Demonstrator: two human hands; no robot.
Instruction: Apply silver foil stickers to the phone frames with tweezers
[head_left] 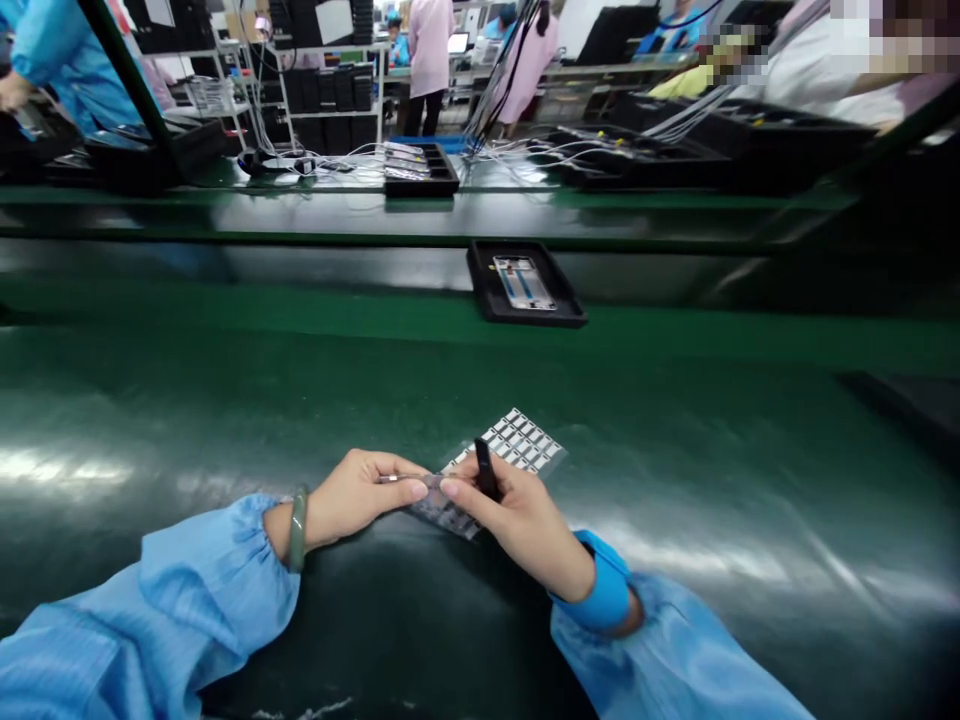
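Two hands closed in a pinch | left hand (352,495) and right hand (519,512) grip a small, thin grey piece (433,482) over a white, black-patterned sheet (531,442); right also holds a slim black stick (486,470) | step, apparently: fingertip handling | next move likely calls for steady, light pressure

Workbench top (225,400): green, glossy. One sheet of white labels (534,445) lies near the middle; one shallow black tray (486,285) sits farther back.

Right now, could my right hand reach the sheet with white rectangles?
Probably yes: the sheet lies close by, its far part uncovered, though your right hand is holding a black object.
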